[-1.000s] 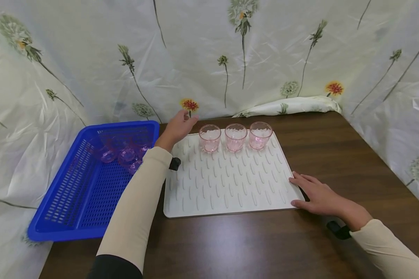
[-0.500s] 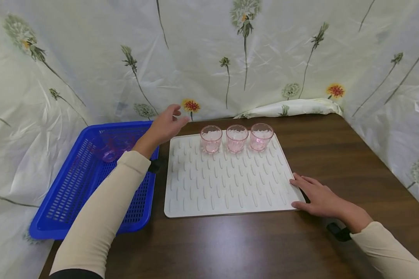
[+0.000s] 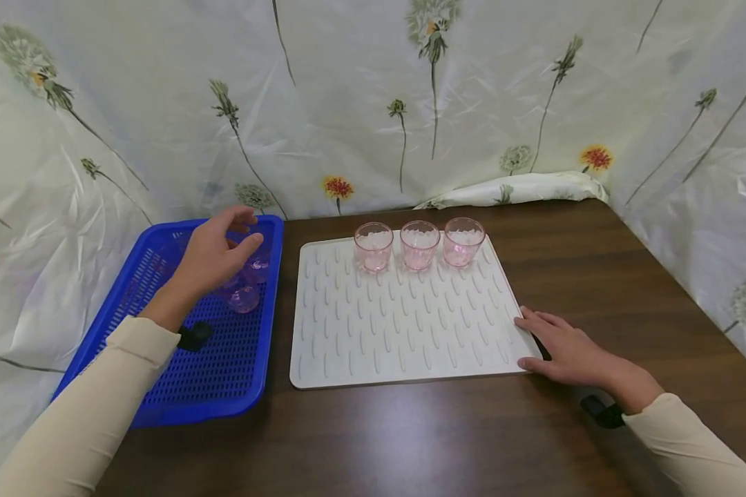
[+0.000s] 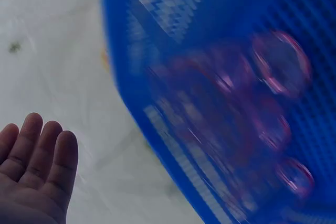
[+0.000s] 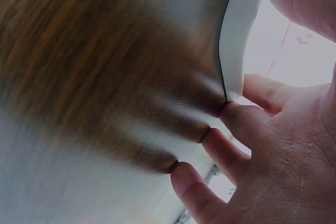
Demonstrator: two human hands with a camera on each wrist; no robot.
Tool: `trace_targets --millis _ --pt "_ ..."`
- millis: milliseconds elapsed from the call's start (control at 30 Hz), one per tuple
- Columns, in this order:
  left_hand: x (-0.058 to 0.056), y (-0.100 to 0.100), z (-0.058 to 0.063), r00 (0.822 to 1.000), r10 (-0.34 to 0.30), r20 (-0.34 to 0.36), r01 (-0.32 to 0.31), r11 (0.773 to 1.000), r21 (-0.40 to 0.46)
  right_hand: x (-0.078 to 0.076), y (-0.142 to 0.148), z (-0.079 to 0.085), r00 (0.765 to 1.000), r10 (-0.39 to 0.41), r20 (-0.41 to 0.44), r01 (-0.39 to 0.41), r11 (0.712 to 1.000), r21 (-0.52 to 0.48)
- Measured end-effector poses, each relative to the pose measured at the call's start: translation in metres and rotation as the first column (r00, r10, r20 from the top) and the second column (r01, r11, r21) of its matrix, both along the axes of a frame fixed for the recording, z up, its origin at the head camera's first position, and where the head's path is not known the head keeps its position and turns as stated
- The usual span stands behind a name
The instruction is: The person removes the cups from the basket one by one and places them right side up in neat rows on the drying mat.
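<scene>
My left hand (image 3: 214, 252) hovers over the blue plastic basket (image 3: 205, 386), fingers loosely bent and holding nothing. Under and beside it, several pink clear glasses (image 3: 244, 298) lie in the basket, partly hidden by the hand. The left wrist view shows those glasses (image 4: 283, 64) blurred, with the fingers (image 4: 39, 153) apart from them. Three more pink glasses (image 3: 419, 246) stand upright in a row along the far edge of a white ridged mat (image 3: 404, 331). At the mat's right edge rests my right hand (image 3: 568, 352), its fingertips (image 5: 184, 171) touching the table and its thumb by the mat's near corner.
A dark brown wooden table (image 3: 398, 435) carries the mat and basket. Behind and at both sides hangs a pale floral sheet (image 3: 348, 103), with a rolled fold (image 3: 516, 190) along the table's back edge. The basket's raised rim stands left of the mat.
My left hand has moved left from near the mat's far left corner to above the basket. The right hand and the three glasses on the mat have stayed in place.
</scene>
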State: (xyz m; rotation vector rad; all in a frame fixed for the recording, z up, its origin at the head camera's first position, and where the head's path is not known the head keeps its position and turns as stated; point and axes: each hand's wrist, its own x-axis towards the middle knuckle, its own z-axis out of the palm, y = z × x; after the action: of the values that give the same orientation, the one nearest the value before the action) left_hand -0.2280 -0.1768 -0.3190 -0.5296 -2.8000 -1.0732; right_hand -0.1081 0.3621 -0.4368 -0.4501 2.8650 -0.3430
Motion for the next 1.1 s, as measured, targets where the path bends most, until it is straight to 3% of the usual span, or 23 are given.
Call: trace_targets --millis 133,300,833,967,1100 --pt "0.008 -0.027 -0.003 0.998 0.055 0.003 -0.055 0.998 -0.028 0.001 -0.002 0.001 1.000 0.009 -0.004 -0.009 1.000 -0.009" --pt "0.014 -0.047 -0.006 0.997 0.076 0.021 -0.074 0.995 -0.072 0.001 -0.002 0.004 1.000 -0.007 0.011 0.007 1.000 -0.006" --pt "0.018 -0.063 -0.021 0.995 0.096 0.025 -0.091 0.983 -0.157 0.000 0.000 0.003 1.000 0.007 -0.003 -0.007 1.000 -0.010" --pt "0.018 -0.063 -0.027 0.995 0.081 0.060 -0.064 0.966 -0.250 0.000 0.001 0.002 1.000 0.000 0.008 0.000 1.000 -0.006" --pt "0.016 -0.064 -0.032 0.981 0.115 0.154 -0.053 0.931 -0.361 0.000 0.002 0.001 1.000 -0.001 0.008 0.001 1.000 -0.004"
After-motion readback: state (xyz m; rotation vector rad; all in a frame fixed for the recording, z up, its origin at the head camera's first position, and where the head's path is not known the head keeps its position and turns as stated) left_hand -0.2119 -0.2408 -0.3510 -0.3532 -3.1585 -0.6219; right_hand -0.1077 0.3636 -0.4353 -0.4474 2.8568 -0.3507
